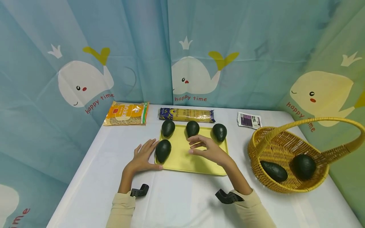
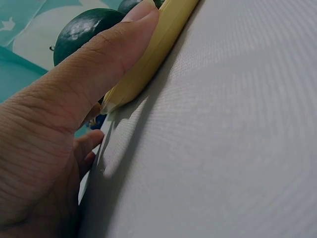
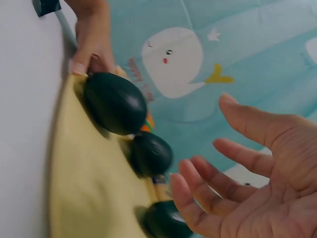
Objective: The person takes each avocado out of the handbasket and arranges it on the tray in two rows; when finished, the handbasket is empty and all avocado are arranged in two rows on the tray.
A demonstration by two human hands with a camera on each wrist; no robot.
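Observation:
A yellow tray [image 1: 188, 167] lies on the white table with several dark green avocados on it. One avocado [image 1: 163, 151] sits at its left side, and three stand along the back: left [image 1: 168, 128], middle [image 1: 192, 129] and right [image 1: 219, 132]. My left hand [image 1: 142, 157] is at the tray's front left corner, fingers spread along the side. Its thumb [image 2: 114, 52] touches the tray's front edge. Above the tray, my right hand [image 1: 209, 150] hovers with loosely bent fingers and holds nothing. In the right wrist view its thumb and fingers [image 3: 198, 198] stand apart.
On the right stands a wicker basket [image 1: 256, 171] with a tall handle; two avocados [image 1: 304, 167] lie inside. Behind the tray are an orange grain bag [image 1: 126, 113], a pasta packet [image 1: 186, 115] and a small white-and-purple packet [image 1: 249, 120]. A whale-print curtain [image 1: 148, 47] hangs behind.

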